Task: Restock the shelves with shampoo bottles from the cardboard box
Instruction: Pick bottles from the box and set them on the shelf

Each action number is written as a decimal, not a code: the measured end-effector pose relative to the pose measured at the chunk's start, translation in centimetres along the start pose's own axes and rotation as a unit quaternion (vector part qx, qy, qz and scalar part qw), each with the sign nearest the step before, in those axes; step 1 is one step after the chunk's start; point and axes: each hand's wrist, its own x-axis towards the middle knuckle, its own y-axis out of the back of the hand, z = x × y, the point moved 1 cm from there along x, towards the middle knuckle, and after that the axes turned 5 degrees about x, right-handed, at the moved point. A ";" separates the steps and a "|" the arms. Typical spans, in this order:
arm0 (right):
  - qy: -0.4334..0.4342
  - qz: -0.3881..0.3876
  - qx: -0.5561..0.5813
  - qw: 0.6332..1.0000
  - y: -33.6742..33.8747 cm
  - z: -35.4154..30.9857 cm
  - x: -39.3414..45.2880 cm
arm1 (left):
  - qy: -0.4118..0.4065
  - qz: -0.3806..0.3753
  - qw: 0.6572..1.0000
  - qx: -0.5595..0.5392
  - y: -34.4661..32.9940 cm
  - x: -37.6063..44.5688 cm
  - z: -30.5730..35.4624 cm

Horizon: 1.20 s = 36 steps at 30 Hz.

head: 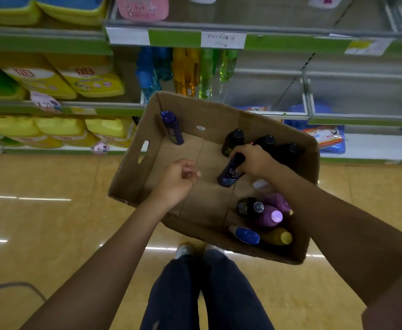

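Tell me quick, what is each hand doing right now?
Left hand: fingers loosely curled over the cardboard box, holding nothing.
Right hand: fingers wrapped round a dark purple shampoo bottle inside the box.

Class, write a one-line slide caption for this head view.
Right hand grips a purple bottle inside the cardboard box; left hand hovers, loosely curled.

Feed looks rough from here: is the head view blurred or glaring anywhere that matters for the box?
Head view: shelves motion-blurred, labels unreadable; wide-angle bends the shelf lines; glare streaks on the floor. The cardboard box is dim but readable, right hand gripping a dark purple bottle, left hand loosely curled, empty.
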 end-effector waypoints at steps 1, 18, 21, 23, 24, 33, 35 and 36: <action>0.011 -0.021 0.017 1.000 1.2 -0.7 -0.8 | 0.000 -0.017 1.000 -0.005 0.1 -0.4 0.5; 0.122 -0.030 0.391 0.912 20.4 -12.2 -16.7 | -0.112 -0.170 0.977 -0.068 6.0 -9.6 13.7; 0.148 0.037 0.539 0.829 20.2 -13.2 -18.5 | -0.145 -0.150 0.974 -0.089 8.0 -11.6 16.2; 0.169 0.040 0.613 0.771 19.9 -13.9 -19.6 | -0.164 -0.139 0.971 -0.103 9.1 -12.9 17.9; 0.179 0.034 0.639 0.747 20.0 -14.3 -20.0 | -0.174 -0.130 0.971 -0.102 9.5 -13.6 18.7; 0.235 0.026 0.747 0.621 24.1 -18.7 -23.4 | -0.261 0.024 0.959 -0.105 11.5 -18.9 24.1; 0.255 0.011 0.749 0.612 24.6 -19.4 -24.1 | -0.273 0.043 0.954 -0.114 11.7 -19.7 24.9; 0.262 0.007 0.749 0.608 24.8 -19.6 -24.3 | -0.282 0.052 0.951 -0.114 11.8 -20.0 25.3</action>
